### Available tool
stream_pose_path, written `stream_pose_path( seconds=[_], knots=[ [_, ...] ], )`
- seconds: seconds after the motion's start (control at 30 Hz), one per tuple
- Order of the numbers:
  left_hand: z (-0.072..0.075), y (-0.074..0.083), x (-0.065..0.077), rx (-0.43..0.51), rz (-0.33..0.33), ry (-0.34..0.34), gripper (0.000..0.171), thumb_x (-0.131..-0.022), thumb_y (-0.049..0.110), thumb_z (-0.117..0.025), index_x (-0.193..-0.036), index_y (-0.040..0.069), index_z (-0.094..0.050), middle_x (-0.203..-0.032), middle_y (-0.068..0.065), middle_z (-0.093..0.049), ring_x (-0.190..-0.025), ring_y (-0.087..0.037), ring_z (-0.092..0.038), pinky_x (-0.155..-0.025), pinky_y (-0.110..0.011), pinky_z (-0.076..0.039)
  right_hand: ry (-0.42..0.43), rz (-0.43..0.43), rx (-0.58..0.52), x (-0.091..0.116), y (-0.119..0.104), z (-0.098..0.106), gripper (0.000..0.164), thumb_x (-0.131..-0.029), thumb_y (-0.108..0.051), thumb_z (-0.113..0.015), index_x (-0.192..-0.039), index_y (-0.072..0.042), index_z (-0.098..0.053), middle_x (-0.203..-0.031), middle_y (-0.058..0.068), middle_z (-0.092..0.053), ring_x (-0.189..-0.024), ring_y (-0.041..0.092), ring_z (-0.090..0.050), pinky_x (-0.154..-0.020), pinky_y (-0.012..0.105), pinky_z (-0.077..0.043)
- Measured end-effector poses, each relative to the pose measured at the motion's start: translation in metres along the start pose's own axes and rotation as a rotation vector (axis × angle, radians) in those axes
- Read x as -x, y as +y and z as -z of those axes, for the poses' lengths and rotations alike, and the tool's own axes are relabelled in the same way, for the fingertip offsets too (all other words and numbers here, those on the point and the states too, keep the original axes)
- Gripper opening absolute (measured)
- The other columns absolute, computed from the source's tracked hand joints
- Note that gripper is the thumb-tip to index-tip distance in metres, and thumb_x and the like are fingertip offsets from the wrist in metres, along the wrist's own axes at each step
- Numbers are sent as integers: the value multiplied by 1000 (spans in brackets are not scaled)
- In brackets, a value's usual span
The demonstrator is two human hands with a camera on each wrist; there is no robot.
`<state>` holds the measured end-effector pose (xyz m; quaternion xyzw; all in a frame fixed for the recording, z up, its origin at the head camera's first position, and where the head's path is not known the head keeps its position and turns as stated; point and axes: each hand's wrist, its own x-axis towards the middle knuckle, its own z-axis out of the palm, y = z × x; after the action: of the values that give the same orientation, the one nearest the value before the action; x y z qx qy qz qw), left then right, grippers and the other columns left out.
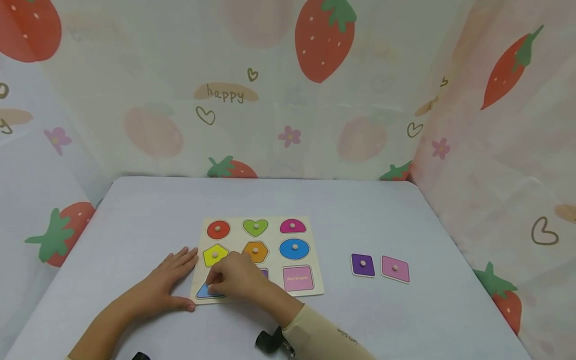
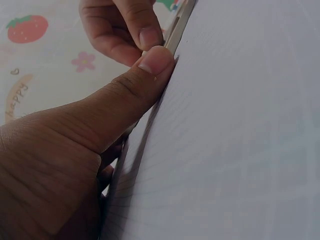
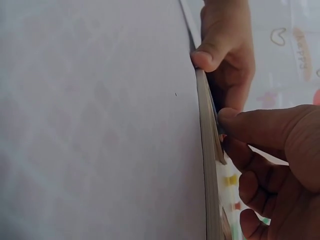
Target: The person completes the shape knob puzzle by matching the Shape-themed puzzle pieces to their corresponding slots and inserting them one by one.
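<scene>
A wooden knob puzzle board (image 1: 317,282) lies on the table with a grid of coloured shapes. My right hand (image 1: 240,277) is over its near left corner, thumb and forefinger pinching the small knob of a blue triangle piece (image 1: 204,292). In the right wrist view, that piece's wooden edge (image 3: 218,152) shows at the board, right under the fingertips. My left hand (image 1: 167,280) rests on the table against the board's left side, fingers extended, its thumb at the near corner. A pink rectangle recess (image 1: 298,282) shows its printed word; the purple recess (image 1: 265,273) is mostly hidden behind my right hand.
Right of the board lie a loose purple square piece (image 1: 362,270) and a loose pink rectangle piece (image 1: 395,275), both with knobs. Red, green, magenta, yellow, orange and blue oval pieces sit in the board. A black device (image 1: 268,342) is by the right wrist. Strawberry-print sheets surround the table.
</scene>
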<state>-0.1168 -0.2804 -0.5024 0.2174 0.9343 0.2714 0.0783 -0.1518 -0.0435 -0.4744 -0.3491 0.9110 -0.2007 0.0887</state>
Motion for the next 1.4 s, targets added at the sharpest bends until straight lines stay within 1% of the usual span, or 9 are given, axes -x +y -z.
stream_pose_path(
  seconds=[0.1, 0.3, 0.6, 0.8, 0.9, 1.0, 1.07, 1.23, 1.4],
  knots=[
    [0, 0, 1, 3, 1, 0, 120, -68, 72, -79, -158, 5, -37, -169, -10, -28, -157, -40, -14, -131, -43, 0, 1, 6, 12, 0, 0, -1, 8, -87, -36, -84, -94, -34, -82, -66, -28, -61, -76, -9, -52, -76, 17, -39],
    [1, 0, 2, 8, -1, 0, 120, -68, 72, -79, -158, 6, -37, -169, -10, -28, -157, -40, -14, -130, -35, 4, -2, 6, 17, 0, -1, -1, 8, -87, -37, -83, -94, -35, -82, -67, -29, -62, -78, -9, -52, -78, 19, -40],
    [2, 1, 4, 9, 10, -1, 119, -68, 73, -79, -158, 7, -38, -169, -9, -28, -157, -39, -14, -131, -40, 2, -5, -7, 2, 1, -4, -2, 8, -87, -37, -83, -94, -34, -81, -65, -29, -60, -78, -9, -52, -81, 22, -40],
    [2, 2, 4, 11, 15, -2, 119, -68, 72, -79, -158, 7, -38, -169, -9, -29, -157, -39, -14, -131, -42, 1, -2, -22, -25, 1, -4, -2, 7, -87, -35, -83, -94, -33, -82, -65, -27, -60, -75, -8, -52, -74, 15, -40],
    [2, 3, 4, 18, 13, -1, 118, -68, 72, -79, -158, 7, -38, -169, -9, -29, -157, -39, -14, -131, -38, 3, -7, -42, -48, 2, -5, -2, 6, -88, -34, -83, -93, -32, -82, -64, -26, -59, -72, -7, -52, -70, 12, -40],
    [2, 2, 4, 13, 5, 3, 118, -69, 72, -79, -158, 7, -38, -169, -9, -28, -157, -39, -14, -130, -33, 5, -13, -62, -59, 2, -5, -2, 5, -88, -33, -83, -93, -32, -82, -64, -25, -59, -72, -6, -52, -69, 12, -41],
    [1, 1, 3, 7, 1, 7, 119, -68, 73, -78, -158, 7, -37, -169, -9, -28, -158, -38, -14, -130, -33, 5, -14, -71, -61, 2, -4, -2, 6, -88, -33, -83, -93, -32, -82, -64, -25, -59, -72, -5, -52, -69, 12, -41],
    [1, 1, 1, -9, 2, 8, 120, -68, 73, -79, -158, 6, -37, -169, -9, -28, -158, -38, -14, -131, -37, 3, -15, -62, -67, 1, -1, -2, 7, -88, -33, -83, -95, -31, -82, -65, -25, -59, -73, -5, -52, -67, 12, -42],
    [0, 2, -1, 3, 1, 1, 120, -68, 71, -81, -158, 5, -37, -169, -10, -28, -157, -39, -14, -131, -39, 2, -51, -66, -102, 1, 3, 2, 9, -89, -32, -82, -98, -31, -81, -70, -25, -61, -75, -3, -54, -68, 11, -45]
  ],
)
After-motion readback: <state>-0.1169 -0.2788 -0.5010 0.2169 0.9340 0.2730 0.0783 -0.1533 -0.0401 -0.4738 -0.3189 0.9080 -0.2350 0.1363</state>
